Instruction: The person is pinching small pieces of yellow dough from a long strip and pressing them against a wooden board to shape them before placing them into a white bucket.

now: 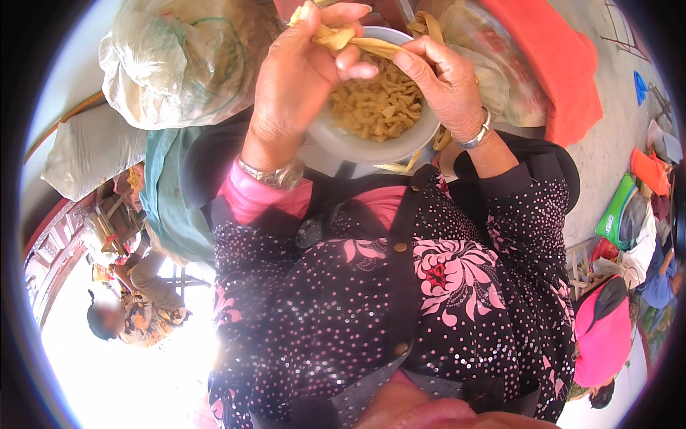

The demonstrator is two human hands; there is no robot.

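From the head view, the left hand [300, 71] and the right hand [446, 82] both pinch one long pale-yellow fibrous strip [364, 43], each grip closed tight on an end, directly above a round grey bowl [371, 146] that rests in the lap. The bowl is heaped with small, dry, curled yellow pieces [375, 104], matt and crinkled.

The strip looks papery and stringy, so a hard pull could likely snap it unevenly and drop bits past the rim. The smooth bowl sits on soft dark dotted floral cloth [400, 300] rather than a firm surface, so a knee shift may tip it. More strips [429, 25] hang behind, beside a crinkled translucent plastic sack [171, 64] and an orange cloth [564, 64].
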